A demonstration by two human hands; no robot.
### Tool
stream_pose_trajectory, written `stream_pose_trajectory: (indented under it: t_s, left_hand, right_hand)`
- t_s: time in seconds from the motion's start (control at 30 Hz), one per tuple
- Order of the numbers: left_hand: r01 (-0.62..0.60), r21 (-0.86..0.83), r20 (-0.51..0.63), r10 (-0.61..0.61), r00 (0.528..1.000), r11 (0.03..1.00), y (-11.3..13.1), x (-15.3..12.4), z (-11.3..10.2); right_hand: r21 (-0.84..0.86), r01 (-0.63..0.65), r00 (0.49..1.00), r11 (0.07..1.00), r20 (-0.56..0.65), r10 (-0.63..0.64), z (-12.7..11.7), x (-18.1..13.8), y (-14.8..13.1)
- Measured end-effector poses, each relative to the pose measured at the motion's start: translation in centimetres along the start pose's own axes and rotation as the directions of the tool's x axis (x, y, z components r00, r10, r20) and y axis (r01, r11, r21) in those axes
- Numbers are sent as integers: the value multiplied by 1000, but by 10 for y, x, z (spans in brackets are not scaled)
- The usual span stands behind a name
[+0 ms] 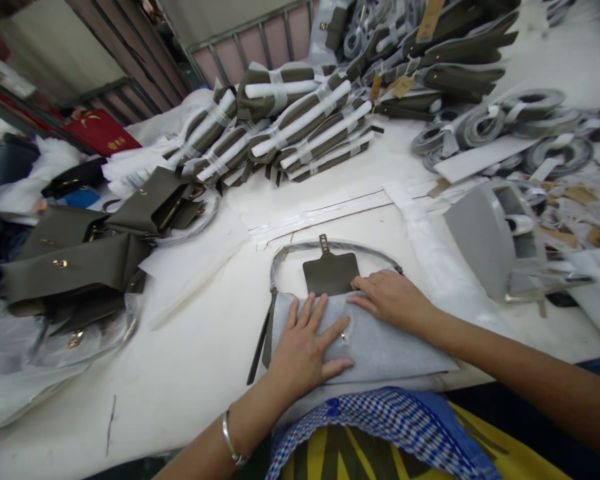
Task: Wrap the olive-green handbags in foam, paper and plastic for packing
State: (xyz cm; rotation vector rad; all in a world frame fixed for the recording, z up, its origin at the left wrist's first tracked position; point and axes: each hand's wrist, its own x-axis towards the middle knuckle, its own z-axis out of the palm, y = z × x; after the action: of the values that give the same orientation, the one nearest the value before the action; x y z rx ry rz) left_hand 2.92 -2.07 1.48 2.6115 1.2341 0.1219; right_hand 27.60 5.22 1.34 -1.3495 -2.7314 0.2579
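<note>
On the table in front of me lies a handbag [395, 353], its body pale blue-grey and soft-looking, with a small metal fitting at its middle. A dark olive flap [330, 273] with a buckled tab sticks out beyond its far edge. Behind that curves a plastic-wrapped strap [300, 247]. My left hand [303, 343] rests flat on the bag's left half, fingers spread, the thumb below the fitting. At the far edge, right beside the flap, my right hand [393, 299] has its fingers curled, with thumb and forefinger pinching the bag's edge.
Olive handbags [70, 267] stand at the left on plastic. Wrapped bag pieces with white rolls [305, 120] are piled at the back. Coiled wrapped straps [485, 127] lie at the back right, near a grey tape dispenser [485, 233]. A white sheet [195, 273] lies left of my work.
</note>
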Motion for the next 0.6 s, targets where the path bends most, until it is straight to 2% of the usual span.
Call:
stream_pose_trajectory:
  t_s: [0.07, 0.13, 0.23, 0.4, 0.6]
  left_hand:
    - [-6, 9, -11, 6, 1000, 1000, 0, -1, 3]
    - [-10, 12, -21, 10, 1000, 1000, -1, -2, 6]
    - [-5, -7, -17, 5, 1000, 1000, -1, -3, 7]
    - [-6, -66, -5, 6, 1000, 998, -1, -4, 4]
    - [-13, -87, -17, 12, 1000, 996, -1, -6, 5]
  right_hand:
    - [30, 101, 991, 994, -91, -98, -6, -8, -7]
    - [79, 278, 953, 957, -145, -265, -11, -19, -15]
    - [153, 438, 898, 886, -121, -423, -10, -37, -26]
    - [103, 391, 921, 915, -34, -389, 4, -54, -29]
    - [101, 309, 951, 946, -38, -307, 10, -60, -31]
